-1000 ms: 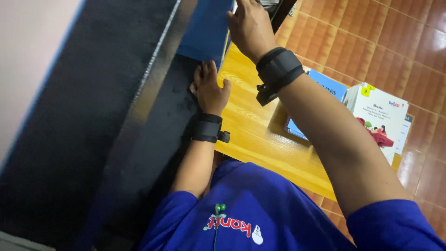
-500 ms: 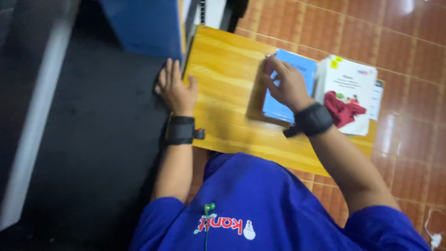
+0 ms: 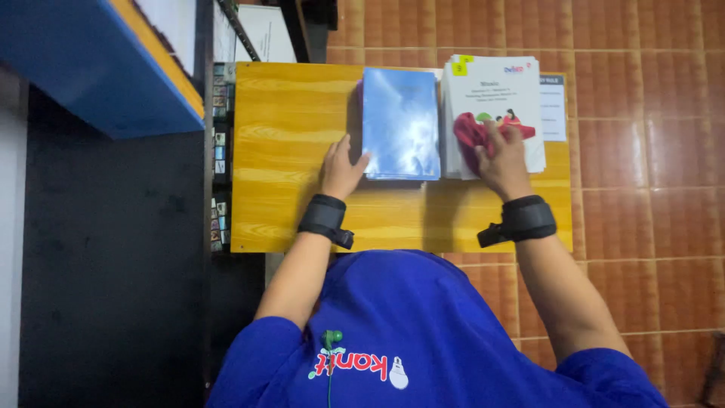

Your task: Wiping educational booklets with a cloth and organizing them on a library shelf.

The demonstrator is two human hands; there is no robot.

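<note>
A stack of blue-covered books [image 3: 401, 121] lies on a yellow wooden table [image 3: 287, 143]. To its right sits a stack of white booklets [image 3: 491, 91]. My left hand [image 3: 341, 168] rests flat on the table with its fingertips against the near left corner of the blue stack. My right hand [image 3: 502, 155] grips a red cloth [image 3: 472, 134] pressed onto the white booklets. Both wrists wear black straps.
A blue shelf [image 3: 113, 68] juts out at the upper left above a dark floor area. White papers [image 3: 264, 34] lie beyond the table's far edge. Orange-brown floor tiles [image 3: 642, 151] spread to the right. My blue shirt fills the bottom.
My right hand has come down from the upper shelf, crossed the blue books and now holds the red cloth on the white booklets. My left hand shifted from the table's left edge to the blue stack.
</note>
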